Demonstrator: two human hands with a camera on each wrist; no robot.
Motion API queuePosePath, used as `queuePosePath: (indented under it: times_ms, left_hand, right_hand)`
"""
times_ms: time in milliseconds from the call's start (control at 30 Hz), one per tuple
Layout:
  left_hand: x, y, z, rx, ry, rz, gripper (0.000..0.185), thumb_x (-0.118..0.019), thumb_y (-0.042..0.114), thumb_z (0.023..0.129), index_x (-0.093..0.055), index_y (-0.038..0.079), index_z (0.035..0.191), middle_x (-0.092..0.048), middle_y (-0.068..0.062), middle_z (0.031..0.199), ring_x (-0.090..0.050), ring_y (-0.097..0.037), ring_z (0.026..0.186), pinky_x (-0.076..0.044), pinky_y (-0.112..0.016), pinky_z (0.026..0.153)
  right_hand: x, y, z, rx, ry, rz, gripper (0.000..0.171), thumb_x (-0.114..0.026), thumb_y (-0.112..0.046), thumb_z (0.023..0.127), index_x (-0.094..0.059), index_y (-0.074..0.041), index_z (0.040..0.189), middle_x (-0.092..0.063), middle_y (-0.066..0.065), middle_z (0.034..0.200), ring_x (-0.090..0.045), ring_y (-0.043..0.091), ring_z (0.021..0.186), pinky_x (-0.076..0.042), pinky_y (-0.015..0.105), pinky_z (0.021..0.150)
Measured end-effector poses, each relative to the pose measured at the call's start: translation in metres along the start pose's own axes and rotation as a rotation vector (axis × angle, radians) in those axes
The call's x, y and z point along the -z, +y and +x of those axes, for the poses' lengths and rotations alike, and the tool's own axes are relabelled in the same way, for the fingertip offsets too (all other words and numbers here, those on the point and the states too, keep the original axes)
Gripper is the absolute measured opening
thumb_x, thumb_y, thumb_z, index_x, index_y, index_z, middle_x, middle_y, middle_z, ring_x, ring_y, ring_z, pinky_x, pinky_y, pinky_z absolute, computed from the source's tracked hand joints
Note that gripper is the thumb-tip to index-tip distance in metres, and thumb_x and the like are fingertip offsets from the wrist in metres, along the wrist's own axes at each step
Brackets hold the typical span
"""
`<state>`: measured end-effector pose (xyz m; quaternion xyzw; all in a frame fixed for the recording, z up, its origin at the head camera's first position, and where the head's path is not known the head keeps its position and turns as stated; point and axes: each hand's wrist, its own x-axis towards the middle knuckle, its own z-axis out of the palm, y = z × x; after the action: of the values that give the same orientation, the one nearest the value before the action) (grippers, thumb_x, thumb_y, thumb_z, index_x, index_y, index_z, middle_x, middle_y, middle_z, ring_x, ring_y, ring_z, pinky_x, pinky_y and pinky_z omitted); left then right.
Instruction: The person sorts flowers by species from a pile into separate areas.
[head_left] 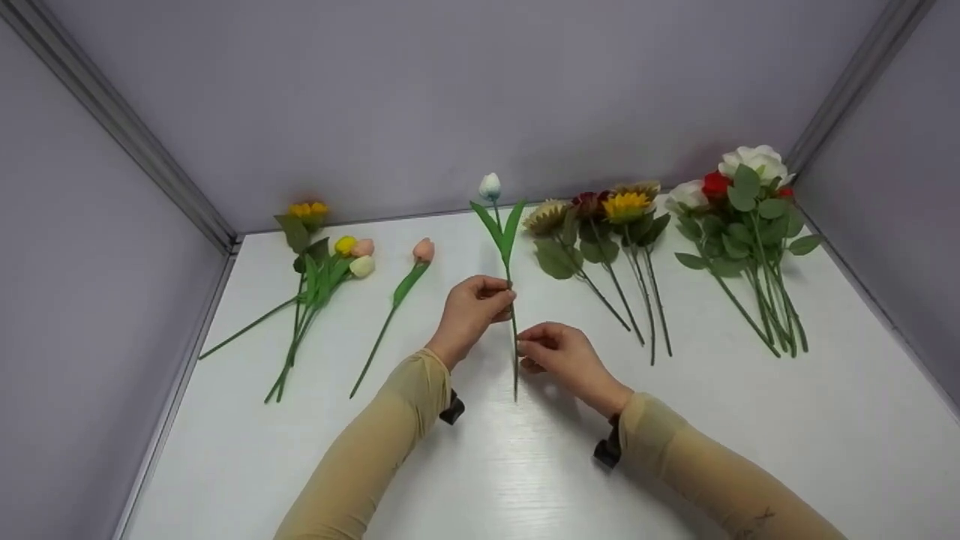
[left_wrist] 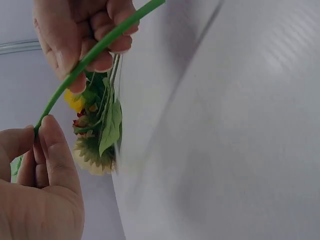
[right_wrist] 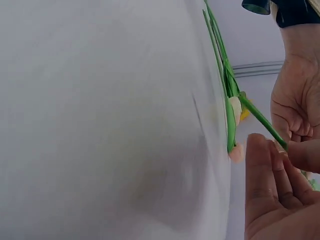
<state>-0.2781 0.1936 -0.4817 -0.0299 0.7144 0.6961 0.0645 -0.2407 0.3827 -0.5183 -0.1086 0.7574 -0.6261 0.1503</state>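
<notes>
While pinched upright above the white table (head_left: 750, 420): white tulip (head_left: 490, 186), stem clamped by left hand (head_left: 471, 311) fingers, right hand (head_left: 562, 357) fingertips lower down, 2 hands close.

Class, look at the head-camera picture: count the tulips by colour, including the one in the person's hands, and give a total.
White: 2, the held white tulip, its stem pinched by the left hand and the right hand, and the cream-white tulip in the bunch.
Pink: 2, the bunch's pink tulip and the lone pink tulip.
Yellow: 1, the yellow tulip.
Total: 5 tulips.
</notes>
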Motion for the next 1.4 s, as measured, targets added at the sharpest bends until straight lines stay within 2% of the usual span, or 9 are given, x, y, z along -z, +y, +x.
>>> queuePosePath:
  times_ms: [200,300,367,533,733,933,1133,1267,1400]
  left_hand:
    - [0.019,-0.013,0.021,0.03,0.089,0.168,0.028,-0.07,0.009,0.097,-0.068,-0.006,0.121,-0.069,-0.013,0.103,-0.069,-0.02,0.089,-0.06,-0.031,0.079]
    - [0.027,-0.02,0.029,0.068,0.122,0.268,0.026,-0.069,0.008,0.097,-0.07,-0.004,0.12,-0.069,-0.012,0.103,-0.068,-0.019,0.087,-0.059,-0.03,0.077]
    - [0.031,-0.023,0.033,0.091,0.135,0.323,0.024,-0.069,0.008,0.097,-0.071,-0.003,0.119,-0.07,-0.012,0.103,-0.067,-0.019,0.085,-0.057,-0.031,0.075]
    - [0.033,-0.026,0.038,0.105,0.145,0.42,0.021,-0.068,0.006,0.097,-0.072,-0.002,0.116,-0.071,-0.014,0.104,-0.067,-0.021,0.083,-0.056,-0.033,0.074]
    - [0.029,-0.026,0.043,0.094,0.146,0.452,0.017,-0.068,0.004,0.096,-0.07,-0.002,0.112,-0.07,-0.015,0.104,-0.068,-0.023,0.084,-0.057,-0.035,0.075]
    - [0.027,-0.029,0.048,0.088,0.16,0.533,0.012,-0.069,0.005,0.095,-0.07,0.0,0.106,-0.069,-0.013,0.099,-0.066,-0.024,0.083,-0.056,-0.036,0.075]
    - [0.028,-0.029,0.048,0.075,0.17,0.581,0.014,-0.072,0.011,0.096,-0.07,0.001,0.105,-0.069,-0.011,0.096,-0.064,-0.022,0.084,-0.054,-0.037,0.078]
    - [0.035,-0.028,0.044,0.068,0.161,0.605,0.017,-0.072,0.016,0.097,-0.069,0.002,0.107,-0.069,-0.011,0.096,-0.065,-0.023,0.084,-0.054,-0.037,0.077]
    - [0.054,-0.024,0.04,-0.001,0.169,0.723,0.017,-0.07,0.014,0.098,-0.072,0.003,0.111,-0.07,-0.011,0.103,-0.065,-0.025,0.092,-0.053,-0.039,0.082]
  right_hand:
    - [0.013,0.001,0.003,0.202,0.02,-0.513,0.033,-0.067,-0.025,0.102,-0.069,-0.003,0.127,-0.07,0.007,0.118,-0.066,0.023,0.109,-0.055,0.04,0.093]
    - [0.016,0.002,0.005,0.233,0.01,-0.641,0.036,-0.066,-0.028,0.103,-0.069,-0.003,0.128,-0.068,0.01,0.123,-0.063,0.028,0.117,-0.051,0.044,0.099]
    - [0.017,0.004,0.006,0.243,0.007,-0.688,0.036,-0.065,-0.029,0.103,-0.069,-0.004,0.128,-0.067,0.01,0.124,-0.061,0.03,0.12,-0.05,0.046,0.101]
    - [0.018,0.003,0.006,0.259,0.017,-0.727,0.035,-0.066,-0.03,0.102,-0.07,-0.005,0.126,-0.067,0.009,0.123,-0.06,0.031,0.121,-0.049,0.046,0.102]
    - [0.018,0.001,0.007,0.262,0.019,-0.725,0.034,-0.067,-0.029,0.101,-0.071,-0.005,0.125,-0.068,0.008,0.122,-0.06,0.03,0.12,-0.049,0.046,0.102]
    - [0.018,0.001,0.008,0.258,0.013,-0.734,0.032,-0.067,-0.028,0.101,-0.071,-0.006,0.124,-0.069,0.009,0.12,-0.061,0.03,0.118,-0.049,0.045,0.102]
    - [0.019,0.003,0.007,0.251,0.023,-0.734,0.032,-0.069,-0.027,0.101,-0.072,-0.006,0.124,-0.069,0.008,0.119,-0.062,0.029,0.117,-0.049,0.045,0.101]
    - [0.022,0.005,0.007,0.238,0.018,-0.734,0.033,-0.068,-0.028,0.101,-0.071,-0.006,0.125,-0.069,0.008,0.121,-0.061,0.029,0.118,-0.049,0.045,0.102]
    - [0.024,0.005,0.008,0.236,0.017,-0.743,0.034,-0.068,-0.028,0.101,-0.071,-0.005,0.126,-0.068,0.009,0.122,-0.06,0.03,0.119,-0.049,0.046,0.102]
